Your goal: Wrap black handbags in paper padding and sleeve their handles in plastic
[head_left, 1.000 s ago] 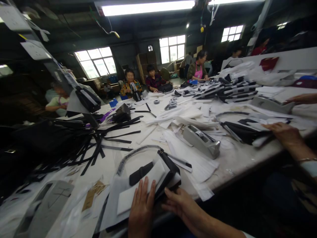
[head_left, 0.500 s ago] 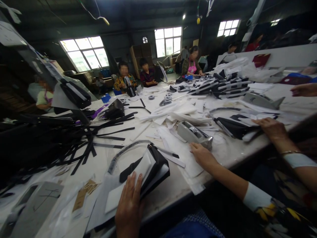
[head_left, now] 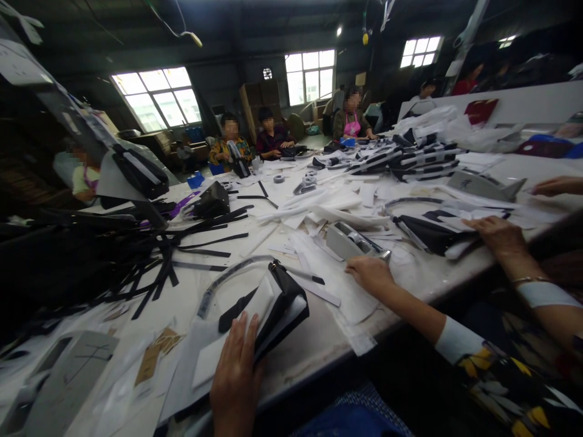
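My left hand (head_left: 235, 370) lies with its fingers stretched flat over a white foam sheet (head_left: 212, 367) on a black handbag (head_left: 289, 285). Its thumb is mostly hidden. The bag rests tilted at the table's near edge, its wrapped handle (head_left: 216, 285) arching toward the far side. White paper (head_left: 180, 373) shows under and beside it. My right hand is out of view. To the right, a co-worker's closed hand (head_left: 370, 274) is at a grey tape dispenser (head_left: 353, 240); that person's other hand (head_left: 496, 237) touches a second black handbag (head_left: 423, 233).
Another grey tape dispenser (head_left: 73, 376) stands at the lower left near a brown tag (head_left: 148, 364). Black straps (head_left: 204, 240) spread across the left side. Wrapped black pieces (head_left: 405, 161) are heaped farther back. Several people sit around the table.
The co-worker's hand by the dispenser has curled its fingers and drawn slightly left. My left hand and the bag have barely shifted. A person across the table now reaches over a black piece.
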Demonstrator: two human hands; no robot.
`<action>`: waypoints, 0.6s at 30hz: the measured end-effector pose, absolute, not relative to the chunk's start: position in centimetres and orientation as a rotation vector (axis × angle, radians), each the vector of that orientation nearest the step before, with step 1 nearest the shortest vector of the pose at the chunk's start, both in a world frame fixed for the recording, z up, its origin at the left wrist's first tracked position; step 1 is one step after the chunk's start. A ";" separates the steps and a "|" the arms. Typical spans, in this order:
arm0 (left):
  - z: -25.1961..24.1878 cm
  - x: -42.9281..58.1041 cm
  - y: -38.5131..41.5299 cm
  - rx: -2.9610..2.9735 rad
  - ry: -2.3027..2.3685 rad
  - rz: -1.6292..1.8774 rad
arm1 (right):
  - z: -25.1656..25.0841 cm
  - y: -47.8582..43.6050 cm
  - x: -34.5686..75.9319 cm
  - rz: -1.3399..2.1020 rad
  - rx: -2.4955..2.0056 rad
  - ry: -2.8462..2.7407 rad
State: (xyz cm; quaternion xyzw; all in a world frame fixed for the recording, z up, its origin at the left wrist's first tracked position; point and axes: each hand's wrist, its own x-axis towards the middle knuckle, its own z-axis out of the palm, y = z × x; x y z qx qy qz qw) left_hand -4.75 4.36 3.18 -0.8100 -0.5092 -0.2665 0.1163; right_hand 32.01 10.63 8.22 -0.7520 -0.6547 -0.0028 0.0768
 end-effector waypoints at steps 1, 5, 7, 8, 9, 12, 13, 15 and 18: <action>3.2 -4.8 4.3 -2.370 -1.503 -0.786 | 8.7 10.6 31.8 0.004 -2.233 -1.968; 3.3 -4.9 4.3 -2.352 -1.523 -0.811 | 9.7 9.5 29.8 0.102 -2.108 -2.057; 3.4 -4.9 4.3 -2.345 -1.528 -0.824 | 9.6 8.2 28.1 0.160 -2.028 -2.130; 3.4 -4.9 4.3 -2.340 -1.529 -0.835 | 9.3 7.3 27.1 0.189 -1.985 -2.169; 3.5 -4.9 4.4 -2.337 -1.532 -0.842 | 9.1 6.3 26.1 0.224 -1.933 -2.214; 3.9 -4.9 4.5 -2.324 -1.555 -0.856 | 8.4 3.3 23.5 0.419 -1.718 -2.374; 4.0 -4.9 4.5 -2.323 -1.562 -0.862 | 8.2 2.6 23.0 0.519 -1.640 -2.429; 4.3 -4.9 4.6 -2.325 -1.571 -0.874 | 7.9 2.0 22.2 0.692 -1.539 -2.472; 4.6 -4.8 4.6 -2.328 -1.587 -0.893 | 6.6 3.2 21.6 0.620 -1.570 -2.299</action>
